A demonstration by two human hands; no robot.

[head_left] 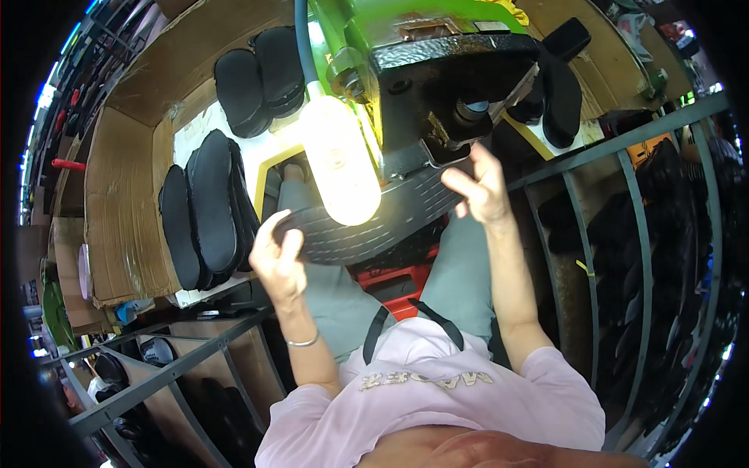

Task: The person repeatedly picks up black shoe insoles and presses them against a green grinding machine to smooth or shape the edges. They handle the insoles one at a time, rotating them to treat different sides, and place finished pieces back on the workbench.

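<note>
A long black shoe sole [406, 212] with rows of grooves lies across under the front of a green and black machine [452, 74]. My left hand [279, 261] is closed on its left end, thumb and fingers at the rim. My right hand [484, 187] grips the right end, close beside the machine's small metal guide [449, 152]. A brightly lit lamp [341, 164] hangs in front of the sole and hides part of it.
Stacks of black soles [211, 207] stand in a cardboard box [129, 226] at the left. More soles [560, 101] lie at the far right. Metal rack rails [168, 374] run on both sides of me. A red stool [394, 288] shows between my legs.
</note>
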